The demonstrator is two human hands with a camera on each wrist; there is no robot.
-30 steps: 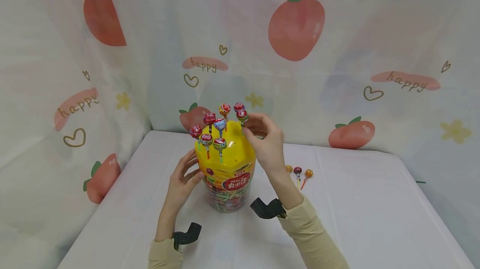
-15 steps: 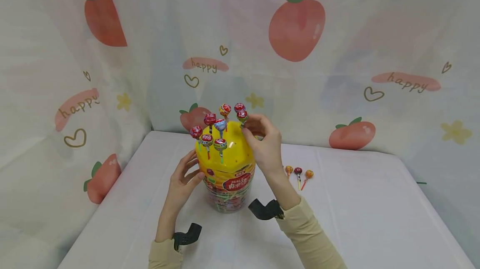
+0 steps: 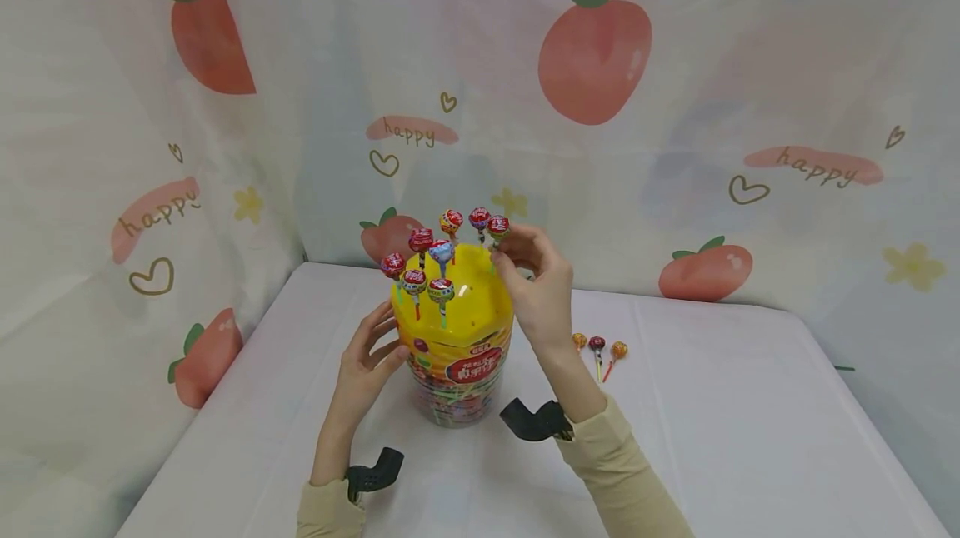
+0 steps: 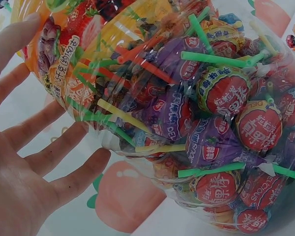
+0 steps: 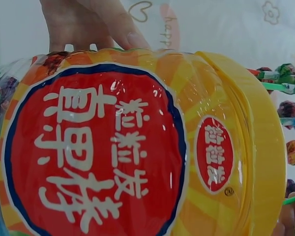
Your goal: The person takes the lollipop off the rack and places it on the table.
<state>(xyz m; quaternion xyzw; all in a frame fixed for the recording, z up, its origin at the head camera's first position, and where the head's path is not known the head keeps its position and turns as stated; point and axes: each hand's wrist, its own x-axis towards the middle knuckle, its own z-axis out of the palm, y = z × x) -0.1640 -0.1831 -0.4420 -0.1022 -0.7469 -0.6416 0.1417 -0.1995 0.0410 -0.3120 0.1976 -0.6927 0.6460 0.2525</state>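
The left hand (image 3: 363, 359) touches the side of the candy jar (image 3: 476, 367) on the table (image 3: 712, 438), its fingers spread, barely bent. Seven lollipops (image 3: 441, 290) stand in the yellow lid (image 3: 480, 305). At its right edge, the right hand (image 3: 542, 284) pinches an eighth lollipop (image 3: 498, 226) by the stick; whether it is seated cannot be told. Farther off, three loose lollipops (image 3: 597, 344) lie, seemingly still left to place.

the red-and-green lollipop (image 3: 498, 226) pinched by the right hand (image 3: 543, 290) is shifted rightward, from in front of the purple-wrapped lollipop (image 3: 479, 216) to beside it.
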